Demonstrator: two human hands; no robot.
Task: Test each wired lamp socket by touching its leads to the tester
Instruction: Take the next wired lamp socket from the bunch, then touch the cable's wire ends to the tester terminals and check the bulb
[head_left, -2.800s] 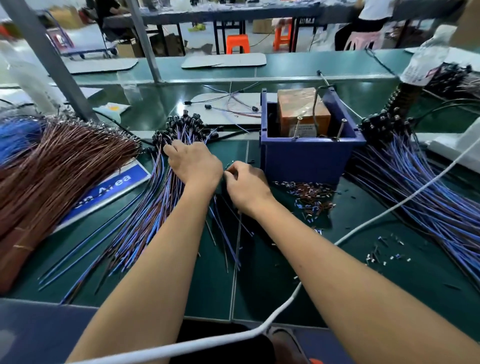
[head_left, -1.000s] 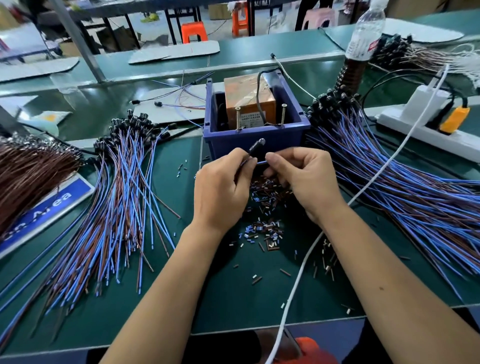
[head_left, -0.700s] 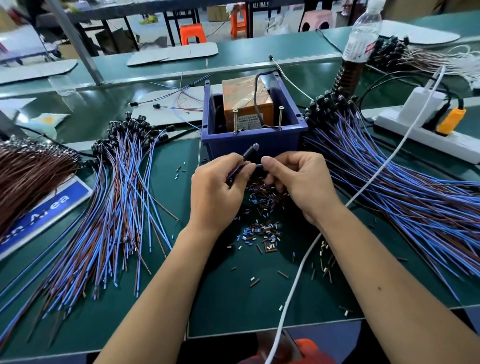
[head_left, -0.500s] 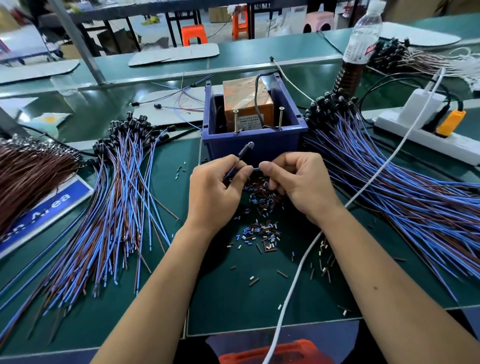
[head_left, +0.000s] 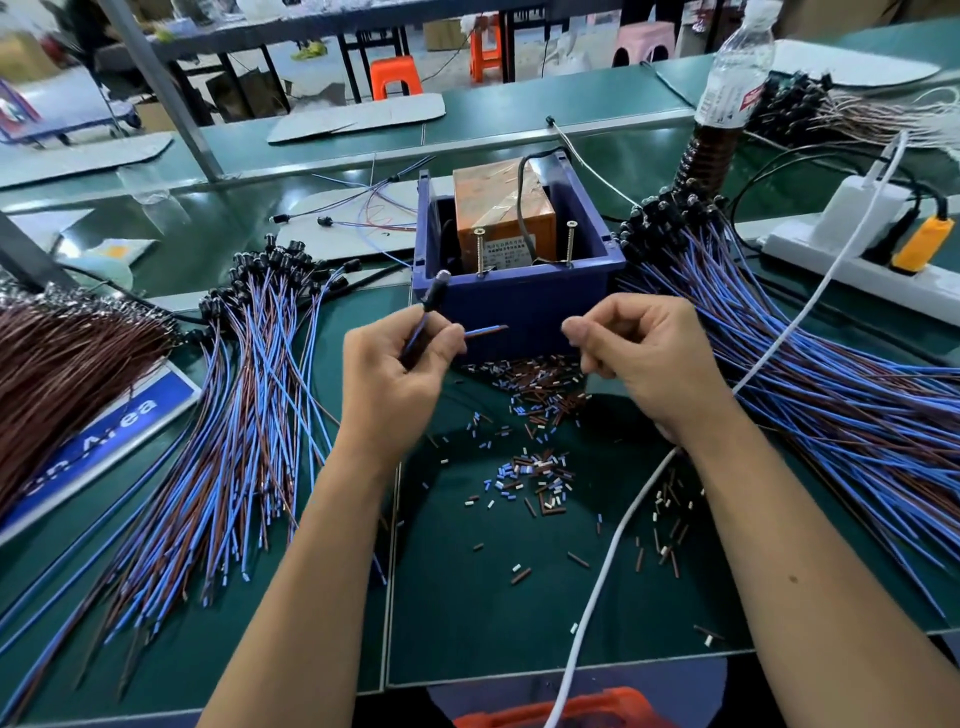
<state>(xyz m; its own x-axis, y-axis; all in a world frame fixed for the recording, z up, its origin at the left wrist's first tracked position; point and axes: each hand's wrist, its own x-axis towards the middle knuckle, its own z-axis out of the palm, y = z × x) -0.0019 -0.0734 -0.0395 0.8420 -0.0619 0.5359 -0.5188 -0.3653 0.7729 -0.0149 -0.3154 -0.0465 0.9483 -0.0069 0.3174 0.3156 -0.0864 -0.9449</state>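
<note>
My left hand (head_left: 395, 374) grips one wired lamp socket (head_left: 434, 293) by its wires, black head up. Its blue and brown leads (head_left: 485, 331) stick out to the right, in front of the tester. The tester is a blue box (head_left: 519, 291) holding an orange transformer (head_left: 498, 197), with two upright screws (head_left: 478, 249) at its front rim. My right hand (head_left: 644, 364) hovers to the right of the leads, apart from them. Its fingers are curled, thumb against forefinger, and nothing shows between them.
A fan of blue and brown wired sockets (head_left: 249, 389) lies to the left and another (head_left: 779, 364) to the right. Cut insulation bits (head_left: 535, 467) litter the green mat. A white cable (head_left: 623, 519) crosses it. A power strip (head_left: 857, 254) and water bottle (head_left: 727, 88) stand at the right.
My right hand has pulled away to the right, off the lead ends it was pinching. The left hand stays put with the socket, leads now bare of the other hand.
</note>
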